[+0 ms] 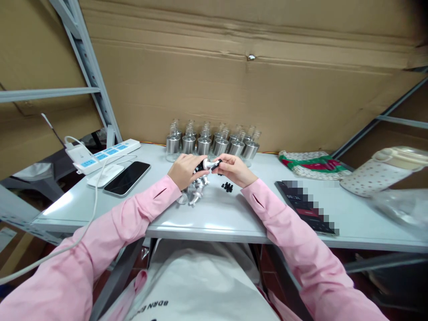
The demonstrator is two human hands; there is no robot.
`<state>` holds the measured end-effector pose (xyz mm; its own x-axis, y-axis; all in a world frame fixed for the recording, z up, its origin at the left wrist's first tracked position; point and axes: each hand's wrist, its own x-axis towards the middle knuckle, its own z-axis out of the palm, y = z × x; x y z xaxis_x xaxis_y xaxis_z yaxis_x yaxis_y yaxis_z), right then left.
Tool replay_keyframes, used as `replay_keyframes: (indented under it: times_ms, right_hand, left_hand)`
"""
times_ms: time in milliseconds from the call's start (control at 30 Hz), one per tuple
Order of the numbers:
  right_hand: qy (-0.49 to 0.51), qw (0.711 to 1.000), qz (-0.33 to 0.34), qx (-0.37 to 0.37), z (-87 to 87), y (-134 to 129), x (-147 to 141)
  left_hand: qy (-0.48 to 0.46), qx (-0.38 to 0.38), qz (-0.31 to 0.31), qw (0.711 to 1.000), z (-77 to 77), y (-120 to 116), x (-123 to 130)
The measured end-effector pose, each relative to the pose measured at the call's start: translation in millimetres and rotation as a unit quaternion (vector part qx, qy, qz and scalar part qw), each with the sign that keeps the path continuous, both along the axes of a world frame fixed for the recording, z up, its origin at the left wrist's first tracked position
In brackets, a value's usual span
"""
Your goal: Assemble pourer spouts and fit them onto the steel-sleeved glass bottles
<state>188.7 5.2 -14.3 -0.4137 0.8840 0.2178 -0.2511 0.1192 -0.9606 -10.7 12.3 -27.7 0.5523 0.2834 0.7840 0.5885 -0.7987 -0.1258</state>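
Observation:
My left hand (184,171) is closed around a white-and-black bottle pourer (207,164), its tip pointing right. Between the fingers of my right hand (236,170) is a small black cap (216,164), right at the pourer's tip. Whether the cap is on the tip or just against it, I cannot tell. Below my left hand lies a loose pile of silvery-white pourers (196,194), partly hidden by that hand. Several small black caps (228,187) lie on the table below my right hand.
Glass bottles with metal sleeves (203,146) stand in two rows behind my hands. At left are a power strip (107,156), a white charger box and a phone (127,178). Another phone (302,205), a patterned cloth (314,165) and a dotted flask (377,174) lie right.

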Motion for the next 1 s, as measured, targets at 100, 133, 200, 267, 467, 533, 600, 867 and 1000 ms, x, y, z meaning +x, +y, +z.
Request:
replay_keyframes:
  times_ms: [100,133,200,267,467,533,600,867,1000]
  right_hand:
    - [0.054,0.998,-0.032,-0.013,5.4,-2,-2]
    - [0.075,0.996,-0.05,-0.015,7.5,-2,-2]
    - [0.121,0.987,-0.1,-0.016,11.0,1,2]
    - [0.169,0.97,-0.175,-0.009,12.6,7,9]
    - [0.124,0.868,-0.481,0.022,8.5,34,49]
    - [0.051,0.855,-0.514,0.041,8.3,41,61]
    - [0.001,0.873,-0.487,0.019,9.5,47,71]
    - [-0.041,0.907,-0.413,-0.066,11.6,67,89]
    - [-0.129,0.84,-0.526,0.017,7.4,68,95]
  left_hand:
    - [0.016,-0.007,-0.005,1.0,-1.5,1,0]
    - [0.022,-0.011,-0.005,1.0,-1.7,1,1]
    - [0.03,-0.019,-0.004,0.999,-1.2,0,1]
    - [0.032,-0.023,-0.007,0.999,-0.3,-2,2]
    - [0.065,-0.013,-0.1,0.993,0.6,-13,6]
    - [0.07,-0.004,-0.127,0.989,0.6,-16,8]
    - [0.067,0.0,-0.139,0.988,1.0,-19,10]
    - [0.063,-0.014,-0.124,0.99,0.7,-17,7]
    - [0.057,-0.027,-0.085,0.994,-0.4,-14,7]
